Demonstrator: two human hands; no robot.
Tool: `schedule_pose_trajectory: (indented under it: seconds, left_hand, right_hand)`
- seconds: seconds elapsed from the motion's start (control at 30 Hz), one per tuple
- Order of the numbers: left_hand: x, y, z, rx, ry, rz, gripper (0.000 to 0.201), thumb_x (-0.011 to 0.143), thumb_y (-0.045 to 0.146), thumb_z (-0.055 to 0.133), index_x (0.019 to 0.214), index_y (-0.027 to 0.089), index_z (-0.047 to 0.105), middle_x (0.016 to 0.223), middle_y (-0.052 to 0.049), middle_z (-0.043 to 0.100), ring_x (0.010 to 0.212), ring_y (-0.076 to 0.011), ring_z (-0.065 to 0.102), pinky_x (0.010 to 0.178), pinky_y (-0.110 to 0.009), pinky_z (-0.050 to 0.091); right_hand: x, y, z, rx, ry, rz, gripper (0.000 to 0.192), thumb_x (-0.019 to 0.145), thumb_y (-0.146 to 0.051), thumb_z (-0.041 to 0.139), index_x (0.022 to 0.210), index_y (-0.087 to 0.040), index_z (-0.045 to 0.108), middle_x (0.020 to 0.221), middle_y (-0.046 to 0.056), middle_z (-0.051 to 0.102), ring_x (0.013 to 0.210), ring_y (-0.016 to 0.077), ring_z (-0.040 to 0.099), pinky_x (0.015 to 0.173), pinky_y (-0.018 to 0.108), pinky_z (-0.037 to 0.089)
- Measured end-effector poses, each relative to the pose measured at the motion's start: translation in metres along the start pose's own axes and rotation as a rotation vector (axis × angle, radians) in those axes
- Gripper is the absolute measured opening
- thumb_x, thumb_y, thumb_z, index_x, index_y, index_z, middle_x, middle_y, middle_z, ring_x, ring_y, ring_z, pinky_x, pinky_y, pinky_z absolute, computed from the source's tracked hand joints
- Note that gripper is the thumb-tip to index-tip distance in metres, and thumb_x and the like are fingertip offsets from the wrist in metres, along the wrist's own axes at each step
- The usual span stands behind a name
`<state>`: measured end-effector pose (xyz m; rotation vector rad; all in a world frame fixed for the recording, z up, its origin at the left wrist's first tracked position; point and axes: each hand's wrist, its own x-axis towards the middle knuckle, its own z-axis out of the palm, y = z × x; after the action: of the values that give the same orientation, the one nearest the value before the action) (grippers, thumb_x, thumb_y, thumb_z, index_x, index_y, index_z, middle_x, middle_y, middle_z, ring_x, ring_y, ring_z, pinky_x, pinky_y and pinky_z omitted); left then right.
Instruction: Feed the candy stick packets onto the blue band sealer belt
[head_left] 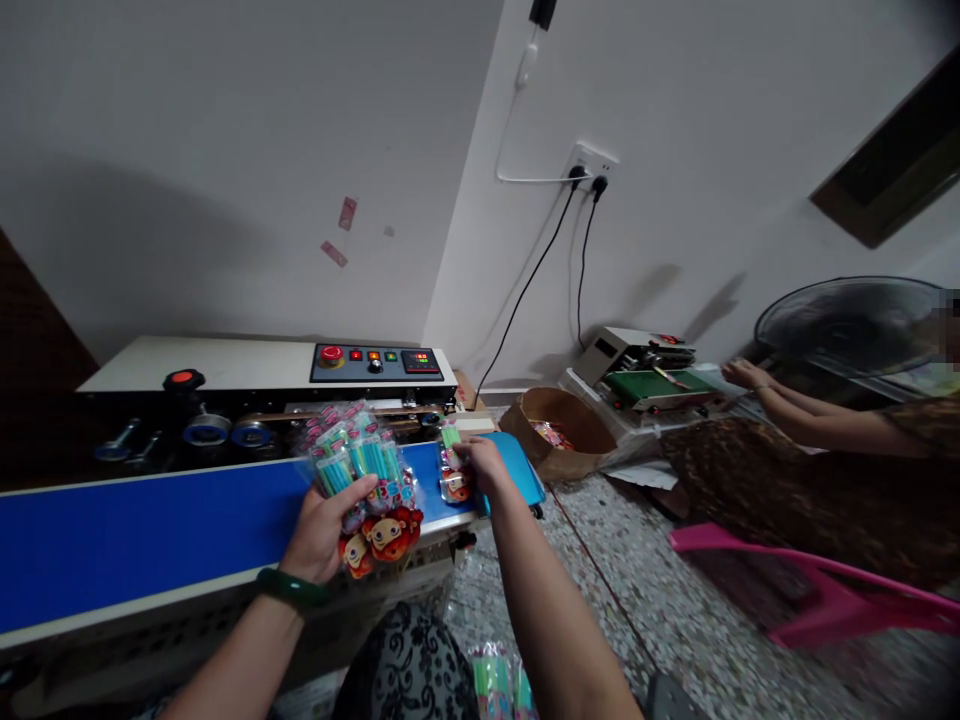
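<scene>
Two sealers (262, 385) (645, 375) | cardboard box (559, 430) between | co-worker's hand (746, 373) at far sealer

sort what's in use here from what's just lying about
In use: left hand with a packet stack; right hand on a single packet; blue belt; sealer.

Lying about: box, fan, pink chair, second sealer.

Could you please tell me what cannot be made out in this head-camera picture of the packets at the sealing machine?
- Head view: the single packet under the right hand is partly covered by its fingers; its print is unreadable.
- The left hand hides the lower part of the bundle of packets; their count is unclear.
- Control panel labels and digits are too small.
- More packets are cut off by the bottom edge.
</scene>
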<state>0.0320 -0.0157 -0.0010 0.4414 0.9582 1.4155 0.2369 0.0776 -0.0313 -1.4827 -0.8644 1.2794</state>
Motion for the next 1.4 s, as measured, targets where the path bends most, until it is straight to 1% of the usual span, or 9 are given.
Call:
schedule_pose_trajectory:
  seconds: [0.17,0.23,0.33,0.43,0.63,0.77,0.9,1.17,1.4]
  left_hand:
    - [0.003,0.001,0.001,-0.002,0.020,0.024,0.050,0.055,0.015,0.074,0.102,0.015,0.058,0.079,-0.004,0.070,0.070,-0.0214,0.065,0.068,-0.036,0.054]
    - [0.004,0.000,0.002,-0.013,0.030,0.034,0.051,0.055,0.016,0.074,0.103,0.016,0.058,0.082,-0.005,0.069,0.072,-0.0221,0.065,0.068,-0.036,0.054]
    - [0.005,-0.001,0.004,-0.016,0.032,0.062,0.048,0.055,0.017,0.074,0.100,0.015,0.059,0.084,-0.006,0.069,0.072,-0.0212,0.065,0.067,-0.033,0.053]
    - [0.005,-0.003,0.006,0.000,0.024,0.060,0.040,0.054,0.017,0.075,0.091,0.013,0.061,0.078,-0.004,0.069,0.065,-0.0183,0.064,0.063,-0.030,0.053]
    - [0.003,-0.005,0.007,0.007,0.013,0.049,0.039,0.054,0.020,0.075,0.089,0.012,0.061,0.080,-0.006,0.069,0.069,-0.0215,0.065,0.066,-0.035,0.053]
    - [0.005,-0.008,0.006,0.052,0.038,0.066,0.038,0.055,0.021,0.074,0.089,0.013,0.061,0.078,-0.006,0.069,0.069,-0.0223,0.065,0.066,-0.036,0.053]
    - [0.008,-0.013,0.007,0.116,0.110,0.107,0.039,0.054,0.023,0.075,0.089,0.014,0.061,0.078,-0.006,0.069,0.071,-0.0227,0.065,0.067,-0.036,0.053]
    - [0.005,-0.023,0.016,0.086,-0.063,0.075,0.043,0.055,0.024,0.074,0.095,0.012,0.060,0.089,-0.009,0.068,0.082,-0.0247,0.063,0.076,-0.038,0.049]
    - [0.007,-0.019,0.012,0.065,-0.032,0.072,0.045,0.058,0.021,0.072,0.101,0.014,0.058,0.087,-0.006,0.068,0.078,-0.0227,0.064,0.075,-0.038,0.050]
  right_hand:
    - [-0.007,-0.010,0.020,-0.072,0.034,-0.093,0.015,0.056,-0.027,0.064,0.059,-0.016,0.054,0.054,-0.001,0.054,0.049,0.0118,0.050,0.047,0.024,0.038]
    - [-0.029,-0.014,0.030,-0.096,0.005,-0.207,0.021,0.061,-0.036,0.062,0.066,-0.017,0.054,0.062,-0.001,0.055,0.058,0.0121,0.052,0.052,0.023,0.040]
    - [-0.072,-0.014,0.045,-0.253,-0.207,-0.418,0.032,0.059,-0.041,0.065,0.080,-0.019,0.054,0.074,0.000,0.056,0.069,0.0140,0.053,0.060,0.025,0.042]
    - [-0.098,-0.007,0.055,-0.446,-0.152,-0.538,0.046,0.046,-0.038,0.075,0.081,-0.019,0.052,0.078,-0.001,0.055,0.072,0.0148,0.050,0.064,0.026,0.040]
    - [-0.089,0.003,0.049,-0.216,-0.212,-0.399,0.025,0.066,-0.035,0.062,0.081,-0.017,0.054,0.079,0.001,0.059,0.074,0.0159,0.054,0.068,0.027,0.043]
    - [-0.087,0.001,0.035,-0.030,-0.316,-0.271,0.028,0.065,-0.034,0.063,0.087,-0.017,0.058,0.085,0.003,0.063,0.077,0.0172,0.058,0.071,0.028,0.045]
    - [-0.091,-0.002,0.027,0.166,-0.220,-0.245,0.037,0.063,-0.031,0.066,0.097,-0.024,0.051,0.081,-0.001,0.064,0.069,0.0143,0.060,0.067,0.027,0.047]
    - [-0.095,0.002,0.039,0.110,-0.271,-0.276,0.024,0.071,-0.036,0.058,0.087,-0.019,0.063,0.094,0.002,0.064,0.089,0.0182,0.057,0.078,0.027,0.045]
    - [-0.085,0.006,0.028,0.330,-0.154,-0.264,0.025,0.071,-0.036,0.059,0.089,-0.019,0.063,0.092,0.002,0.066,0.086,0.0173,0.059,0.077,0.029,0.046]
